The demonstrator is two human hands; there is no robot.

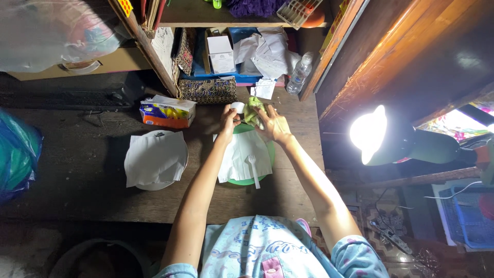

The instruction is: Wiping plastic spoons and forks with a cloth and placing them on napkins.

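Observation:
My left hand (228,121) grips a small white round container (237,107) just past the far edge of a green plate (269,151). My right hand (273,124) holds a crumpled green cloth or leaf-like piece (253,109) right beside that container. On the green plate lies a white sheet of paper (242,154) with a white plastic fork (253,168) resting on it. Both forearms reach out over the dark wooden table (77,185).
A second plate covered by white paper (155,158) sits to the left. A colourful tissue pack (167,112) and a patterned pouch (208,90) lie further back, with a plastic bottle (300,72) and papers on a shelf. A bright lamp (371,135) shines at the right.

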